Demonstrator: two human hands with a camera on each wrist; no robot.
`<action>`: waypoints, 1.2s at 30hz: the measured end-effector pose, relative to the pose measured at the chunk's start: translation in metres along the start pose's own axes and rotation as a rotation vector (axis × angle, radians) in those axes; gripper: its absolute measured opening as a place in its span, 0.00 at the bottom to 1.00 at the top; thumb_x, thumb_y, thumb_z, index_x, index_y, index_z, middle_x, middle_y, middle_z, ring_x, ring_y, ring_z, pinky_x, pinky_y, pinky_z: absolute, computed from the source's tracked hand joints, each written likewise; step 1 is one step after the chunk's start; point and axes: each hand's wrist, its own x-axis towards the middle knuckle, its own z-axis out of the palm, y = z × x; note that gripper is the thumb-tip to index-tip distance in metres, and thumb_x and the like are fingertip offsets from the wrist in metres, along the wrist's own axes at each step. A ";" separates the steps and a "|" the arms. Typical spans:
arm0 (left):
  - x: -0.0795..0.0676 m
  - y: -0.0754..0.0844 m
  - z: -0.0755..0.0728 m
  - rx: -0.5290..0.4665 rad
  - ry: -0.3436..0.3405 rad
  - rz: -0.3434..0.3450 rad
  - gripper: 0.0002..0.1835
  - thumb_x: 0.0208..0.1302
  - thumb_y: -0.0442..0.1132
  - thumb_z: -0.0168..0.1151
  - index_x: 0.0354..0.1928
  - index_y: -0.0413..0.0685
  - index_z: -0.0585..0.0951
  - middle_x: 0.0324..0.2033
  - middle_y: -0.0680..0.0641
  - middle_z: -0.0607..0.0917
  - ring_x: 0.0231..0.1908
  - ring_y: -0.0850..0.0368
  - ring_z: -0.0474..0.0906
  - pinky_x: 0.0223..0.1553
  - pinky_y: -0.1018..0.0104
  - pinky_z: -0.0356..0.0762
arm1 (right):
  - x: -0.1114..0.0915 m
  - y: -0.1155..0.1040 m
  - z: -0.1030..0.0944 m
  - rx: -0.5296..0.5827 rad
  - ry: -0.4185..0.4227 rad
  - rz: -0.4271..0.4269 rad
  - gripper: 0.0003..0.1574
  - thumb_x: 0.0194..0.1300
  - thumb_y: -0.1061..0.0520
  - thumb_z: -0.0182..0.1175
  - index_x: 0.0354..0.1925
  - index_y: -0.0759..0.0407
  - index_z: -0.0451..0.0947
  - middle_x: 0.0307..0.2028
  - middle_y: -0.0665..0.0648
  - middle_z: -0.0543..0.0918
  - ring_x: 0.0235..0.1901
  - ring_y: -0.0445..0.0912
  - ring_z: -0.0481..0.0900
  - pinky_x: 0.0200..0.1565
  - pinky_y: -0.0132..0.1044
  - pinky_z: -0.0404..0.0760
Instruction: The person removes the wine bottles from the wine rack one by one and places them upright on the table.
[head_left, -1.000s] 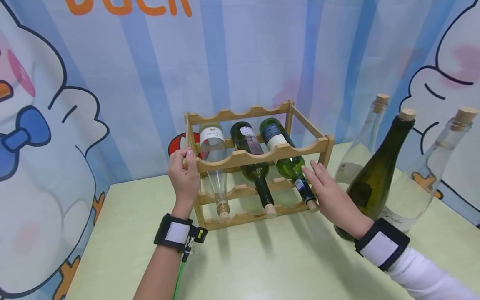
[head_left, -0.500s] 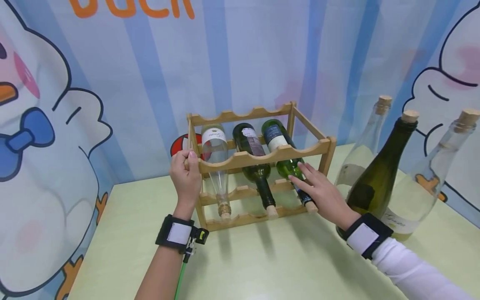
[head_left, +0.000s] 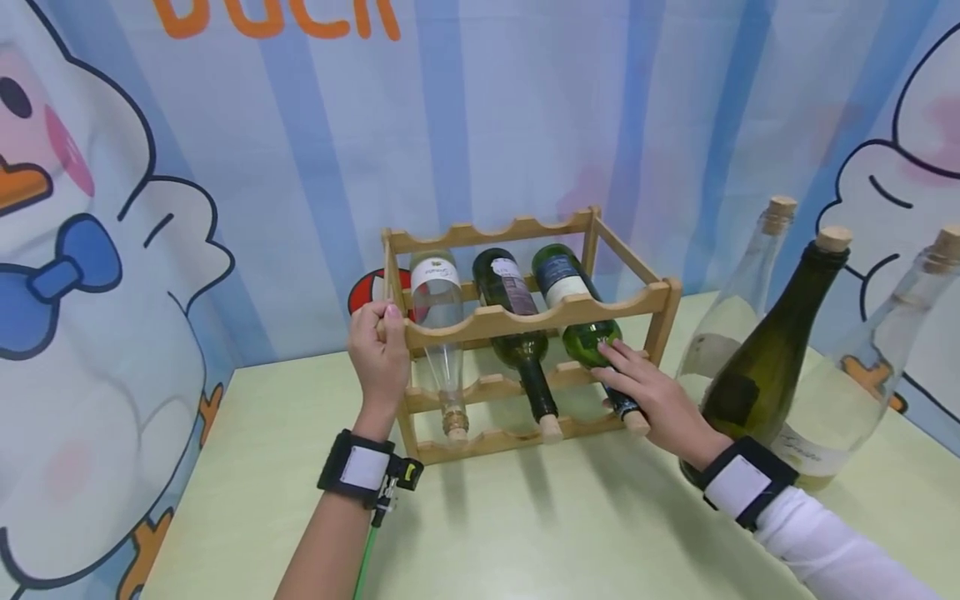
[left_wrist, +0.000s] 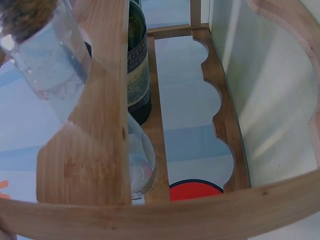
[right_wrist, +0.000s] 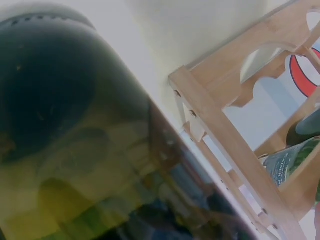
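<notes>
A wooden wine rack [head_left: 487, 321] stands on the table with three corked bottles lying in its top tier, necks tilted down toward me. My left hand [head_left: 380, 358] grips the rack's front left top corner. In the slots, left to right, are a clear wine bottle [head_left: 437, 308], a dark wine bottle [head_left: 517, 342] and a green wine bottle [head_left: 579, 329]. My right hand [head_left: 663, 404] lies over the green one's shoulder and neck, fingers extended and touching the glass; its thumb is hidden. Rack slats [left_wrist: 85, 165] fill the left wrist view.
Close to my right forearm, three corked bottles stand upright: a dark green bottle [head_left: 765, 358], a clear bottle [head_left: 723, 333] behind it and another clear bottle [head_left: 855, 392] at right. The green one looms large in the right wrist view. A cartoon curtain [head_left: 510, 108] hangs behind the table [head_left: 285, 467].
My right hand has moved from beside the green bottle in the rack onto its shoulder and neck. The left hand keeps its grip on the rack corner. The view has shifted slightly.
</notes>
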 end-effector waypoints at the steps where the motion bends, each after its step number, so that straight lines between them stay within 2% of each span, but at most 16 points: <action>1: 0.000 0.000 0.001 -0.004 0.001 0.007 0.12 0.59 0.34 0.45 0.29 0.31 0.74 0.27 0.36 0.75 0.33 0.47 0.70 0.35 0.67 0.65 | -0.001 0.000 -0.001 0.008 0.006 0.001 0.27 0.57 0.50 0.55 0.54 0.57 0.71 0.60 0.62 0.66 0.62 0.54 0.60 0.52 0.49 0.68; 3: -0.001 0.000 0.003 -0.012 0.001 0.015 0.12 0.59 0.34 0.45 0.29 0.31 0.74 0.26 0.36 0.76 0.32 0.47 0.70 0.35 0.67 0.65 | -0.003 -0.001 -0.005 0.019 0.030 0.000 0.28 0.59 0.46 0.51 0.54 0.58 0.71 0.60 0.62 0.67 0.62 0.55 0.61 0.55 0.42 0.67; 6: -0.001 0.001 0.005 -0.015 -0.005 0.014 0.12 0.59 0.35 0.45 0.29 0.32 0.74 0.27 0.36 0.76 0.33 0.47 0.70 0.35 0.67 0.66 | -0.005 -0.003 -0.011 0.029 0.055 0.009 0.32 0.62 0.40 0.42 0.53 0.58 0.72 0.59 0.61 0.67 0.62 0.54 0.61 0.59 0.27 0.60; 9: -0.001 0.003 0.005 -0.009 -0.009 0.012 0.12 0.59 0.35 0.45 0.30 0.32 0.75 0.28 0.36 0.76 0.33 0.47 0.70 0.35 0.66 0.66 | -0.006 -0.008 -0.020 0.062 0.068 0.033 0.32 0.62 0.39 0.41 0.53 0.59 0.72 0.60 0.59 0.67 0.63 0.52 0.59 0.59 0.19 0.51; 14: 0.001 0.004 0.004 0.004 -0.003 0.016 0.13 0.59 0.36 0.45 0.31 0.32 0.75 0.29 0.36 0.76 0.33 0.47 0.70 0.35 0.66 0.66 | -0.006 -0.021 -0.037 0.108 0.101 0.038 0.31 0.61 0.41 0.45 0.50 0.61 0.73 0.58 0.58 0.70 0.62 0.50 0.61 0.60 0.21 0.53; 21: 0.002 0.003 0.002 0.016 0.002 0.010 0.13 0.59 0.37 0.45 0.31 0.32 0.74 0.28 0.36 0.75 0.33 0.47 0.70 0.34 0.66 0.66 | -0.007 -0.041 -0.057 0.089 0.216 -0.060 0.27 0.59 0.43 0.51 0.43 0.64 0.78 0.50 0.59 0.78 0.58 0.47 0.68 0.58 0.23 0.60; 29: -0.001 -0.001 0.000 0.018 0.003 0.007 0.13 0.59 0.36 0.45 0.30 0.32 0.75 0.28 0.37 0.76 0.33 0.47 0.70 0.35 0.65 0.65 | -0.003 -0.064 -0.079 0.084 0.347 -0.118 0.24 0.57 0.46 0.55 0.35 0.67 0.80 0.40 0.60 0.82 0.53 0.41 0.73 0.54 0.22 0.64; 36: -0.001 -0.001 0.000 0.012 0.003 0.006 0.12 0.59 0.36 0.45 0.31 0.32 0.75 0.28 0.36 0.76 0.34 0.47 0.70 0.35 0.65 0.65 | 0.011 -0.085 -0.092 0.164 0.459 -0.206 0.19 0.55 0.52 0.56 0.29 0.70 0.79 0.34 0.61 0.84 0.50 0.37 0.75 0.51 0.23 0.68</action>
